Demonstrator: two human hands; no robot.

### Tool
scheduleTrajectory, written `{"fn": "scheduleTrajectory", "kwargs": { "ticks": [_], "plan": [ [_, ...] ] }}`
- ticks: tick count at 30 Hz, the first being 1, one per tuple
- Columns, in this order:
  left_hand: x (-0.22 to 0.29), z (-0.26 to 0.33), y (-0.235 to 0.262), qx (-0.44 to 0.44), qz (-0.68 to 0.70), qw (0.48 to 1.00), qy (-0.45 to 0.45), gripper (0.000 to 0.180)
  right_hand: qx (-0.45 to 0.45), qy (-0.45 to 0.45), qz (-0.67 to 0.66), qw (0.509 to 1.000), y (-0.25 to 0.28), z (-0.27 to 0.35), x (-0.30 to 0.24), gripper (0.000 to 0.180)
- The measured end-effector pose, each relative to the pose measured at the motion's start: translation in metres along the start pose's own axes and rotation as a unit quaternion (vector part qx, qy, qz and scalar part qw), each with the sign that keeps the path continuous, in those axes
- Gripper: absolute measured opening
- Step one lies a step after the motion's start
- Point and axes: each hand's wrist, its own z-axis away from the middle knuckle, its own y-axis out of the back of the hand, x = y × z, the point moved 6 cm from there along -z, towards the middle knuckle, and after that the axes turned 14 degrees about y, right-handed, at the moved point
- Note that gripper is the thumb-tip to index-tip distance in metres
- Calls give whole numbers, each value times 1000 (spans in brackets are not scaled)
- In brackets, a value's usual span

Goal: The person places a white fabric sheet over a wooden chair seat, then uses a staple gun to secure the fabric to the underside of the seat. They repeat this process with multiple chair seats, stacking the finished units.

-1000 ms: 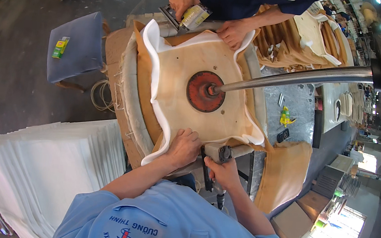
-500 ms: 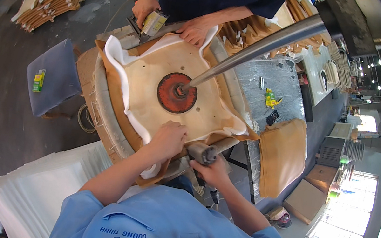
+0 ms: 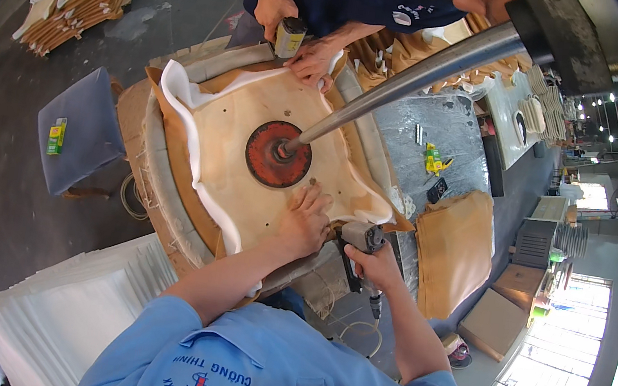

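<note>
A pale wooden panel (image 3: 237, 167) lies on a padded form, with white foam (image 3: 194, 125) and tan cover material (image 3: 158, 97) folded up around its edge. A round red press plate (image 3: 259, 153) bears down on its middle. My left hand (image 3: 304, 224) rests on the panel's near edge, fingers spread over the wood. My right hand (image 3: 378, 266) grips a grey pneumatic staple gun (image 3: 363, 237), its nose against the near right edge beside my left hand. Opposite, a co-worker's hand (image 3: 278, 11) holds a yellowish staple gun (image 3: 290, 38); their other hand (image 3: 313, 61) presses the far edge.
A steel shaft (image 3: 419, 86) slants from the press plate to the upper right. A blue stool (image 3: 80, 133) carries a small green box (image 3: 56, 135). White foam sheets (image 3: 75, 286) are stacked at the lower left. Tan covers (image 3: 451, 252) lie on the wrapped table (image 3: 445, 121) at right.
My left hand has slid right along the near edge, its fingers opening out onto the wood. The staple gun in my right hand has moved right. The co-worker's gun has shifted right and away.
</note>
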Motion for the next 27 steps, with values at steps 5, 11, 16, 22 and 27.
{"fn": "scheduleTrajectory", "kwargs": {
  "ticks": [5,11,16,22,27],
  "plan": [
    [-1,-1,-1,1,12,1000,18,15,-13,-19,1,1000,-7,-8,-5,33],
    [-3,0,4,40,10,999,-12,15,2,-58,74,996,-15,-22,-14,28],
    [-7,6,7,5,-3,1000,-10,17,-6,-36,13,999,-12,-20,-15,27],
    [-9,2,2,-6,-28,1000,7,17,-34,-46,15,998,-20,-15,-15,30],
    [-10,6,8,3,-38,999,-13,21,-20,-52,116,992,-20,-20,-21,34]
  ]
}}
